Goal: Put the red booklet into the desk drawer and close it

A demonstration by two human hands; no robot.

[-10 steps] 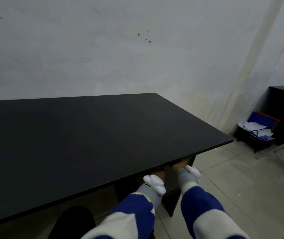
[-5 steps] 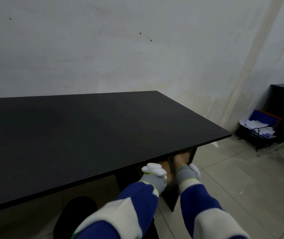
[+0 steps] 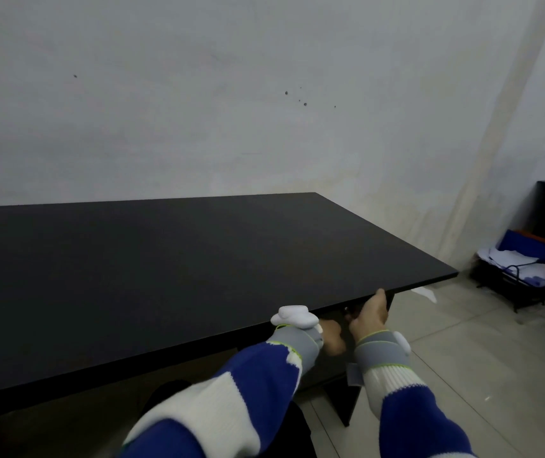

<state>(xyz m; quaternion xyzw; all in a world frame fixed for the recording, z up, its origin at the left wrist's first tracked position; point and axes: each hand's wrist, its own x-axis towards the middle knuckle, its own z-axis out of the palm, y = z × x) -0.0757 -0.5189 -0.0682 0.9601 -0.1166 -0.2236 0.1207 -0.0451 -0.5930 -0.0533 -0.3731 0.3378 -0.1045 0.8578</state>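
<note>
The black surface (image 3: 165, 276) fills the left and middle of the view. At its near edge, the left hand (image 3: 330, 335) sits just under the lip, its fingers curled; what they hold cannot be told. Beside it, the right hand (image 3: 370, 312) reaches under the edge, thumb up against the lip, fingers hidden. The red booklet and the drawer cannot be made out. A rack of papers (image 3: 515, 262) stands on the floor at far right.
</note>
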